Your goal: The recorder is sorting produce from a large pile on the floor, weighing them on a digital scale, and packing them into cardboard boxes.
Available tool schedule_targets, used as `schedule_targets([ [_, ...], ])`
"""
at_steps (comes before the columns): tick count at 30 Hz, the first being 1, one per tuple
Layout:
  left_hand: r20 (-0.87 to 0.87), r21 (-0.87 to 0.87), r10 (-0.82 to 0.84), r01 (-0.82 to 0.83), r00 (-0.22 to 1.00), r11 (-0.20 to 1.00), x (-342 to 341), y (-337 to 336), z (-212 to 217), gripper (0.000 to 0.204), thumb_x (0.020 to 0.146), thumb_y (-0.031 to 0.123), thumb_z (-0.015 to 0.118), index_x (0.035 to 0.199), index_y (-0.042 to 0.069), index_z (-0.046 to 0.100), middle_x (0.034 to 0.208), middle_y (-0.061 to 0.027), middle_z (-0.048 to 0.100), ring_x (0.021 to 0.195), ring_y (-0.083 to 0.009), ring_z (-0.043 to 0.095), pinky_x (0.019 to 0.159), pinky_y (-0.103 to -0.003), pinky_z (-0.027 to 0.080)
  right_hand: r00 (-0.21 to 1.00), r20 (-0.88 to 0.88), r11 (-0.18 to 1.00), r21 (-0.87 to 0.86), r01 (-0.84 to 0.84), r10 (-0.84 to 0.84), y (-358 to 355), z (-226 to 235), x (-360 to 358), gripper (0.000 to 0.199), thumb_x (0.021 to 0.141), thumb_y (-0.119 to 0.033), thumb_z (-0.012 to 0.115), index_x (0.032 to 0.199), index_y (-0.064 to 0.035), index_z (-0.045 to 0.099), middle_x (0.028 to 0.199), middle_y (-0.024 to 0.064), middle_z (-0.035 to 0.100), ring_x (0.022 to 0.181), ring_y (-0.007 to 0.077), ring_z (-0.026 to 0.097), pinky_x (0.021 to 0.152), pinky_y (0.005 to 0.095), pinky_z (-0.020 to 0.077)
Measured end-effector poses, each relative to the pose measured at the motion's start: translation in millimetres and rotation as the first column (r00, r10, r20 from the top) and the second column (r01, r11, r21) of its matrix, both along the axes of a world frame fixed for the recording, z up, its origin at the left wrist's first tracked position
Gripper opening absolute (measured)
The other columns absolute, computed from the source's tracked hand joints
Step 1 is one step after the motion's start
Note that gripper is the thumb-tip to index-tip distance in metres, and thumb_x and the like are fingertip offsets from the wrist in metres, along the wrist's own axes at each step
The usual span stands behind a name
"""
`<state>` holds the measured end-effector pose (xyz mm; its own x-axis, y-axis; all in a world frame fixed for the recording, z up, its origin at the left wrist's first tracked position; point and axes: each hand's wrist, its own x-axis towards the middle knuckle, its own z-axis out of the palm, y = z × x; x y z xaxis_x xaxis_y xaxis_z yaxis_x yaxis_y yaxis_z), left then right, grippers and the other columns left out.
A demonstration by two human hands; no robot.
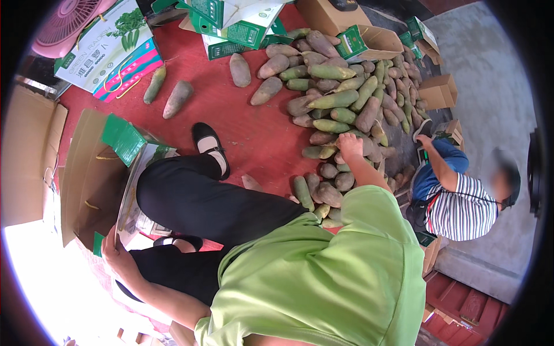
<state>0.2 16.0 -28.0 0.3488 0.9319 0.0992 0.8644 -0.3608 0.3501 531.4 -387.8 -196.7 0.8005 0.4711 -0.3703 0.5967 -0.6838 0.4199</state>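
My left hand (117, 258) grips the edge of an open cardboard carton (86, 167) with green flaps, which stands beside my legs. Over at the right, my right hand (350, 145) reaches into a heap of radishes, its fingers curled over a green radish (328, 151); the palm side is hidden. The heap holds many long radishes, some green (334, 100), others dusty brown (368, 113). The inside of the carton is mostly out of sight.
A few loose radishes (178, 99) lie on the red floor covering (242, 132). Green and white boxes (248, 29), a printed carton (109, 49) and a pink fan (69, 26) stand at the far side. Another person (461, 205) in a striped shirt sits to the right, near more cartons (438, 91).
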Motion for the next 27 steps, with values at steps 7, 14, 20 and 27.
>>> schedule_targets([
  [7,-0.019,-0.020,0.046,-0.047,0.999,0.999,11,-10,16,0.031,0.079,-0.008,0.053,0.104,0.003,0.068,0.093,-0.0170,0.065,0.091,-0.0329,0.061,0.079,-0.038,0.048,0.986,-0.067,0.901,0.400,0.168,-0.154,18,16,-1,0.053,0.070,-0.022,0.074,0.118,-0.0092,0.055,0.117,0.0105,0.058,0.110,0.0294,0.055,0.089,0.0432,0.0466],
  [14,-0.055,0.033,0.082,-0.080,0.995,0.996,18,-13,24,0.031,0.076,-0.005,0.056,0.102,0.006,0.069,0.093,-0.0128,0.066,0.092,-0.0298,0.062,0.082,-0.037,0.048,0.869,-0.487,0.332,0.836,0.437,0.084,87,44,-11,0.054,0.077,-0.009,0.071,0.125,0.0023,0.051,0.108,0.0110,0.062,0.099,0.0170,0.058,0.087,0.0302,0.0459],
  [20,-0.166,0.039,0.140,-0.135,0.976,0.990,21,-17,31,0.022,0.083,0.006,0.056,0.099,0.012,0.070,0.090,-0.0064,0.065,0.091,-0.0253,0.062,0.077,-0.037,0.049,0.627,-0.480,0.038,0.811,0.584,0.614,252,175,-94,0.052,0.080,-0.002,0.067,0.128,0.0023,0.047,0.121,0.0081,0.054,0.108,0.0161,0.054,0.093,0.0305,0.0436],
  [27,-0.211,0.061,0.129,-0.118,0.969,0.991,17,-15,29,0.021,0.085,0.008,0.055,0.099,0.014,0.070,0.086,-0.0055,0.064,0.090,-0.0249,0.062,0.074,-0.038,0.049,0.329,-0.263,0.070,0.865,0.498,0.907,387,245,-193,0.056,0.078,-0.003,0.070,0.129,-0.0070,0.049,0.116,0.0045,0.055,0.106,0.0143,0.053,0.093,0.0300,0.0425],
])
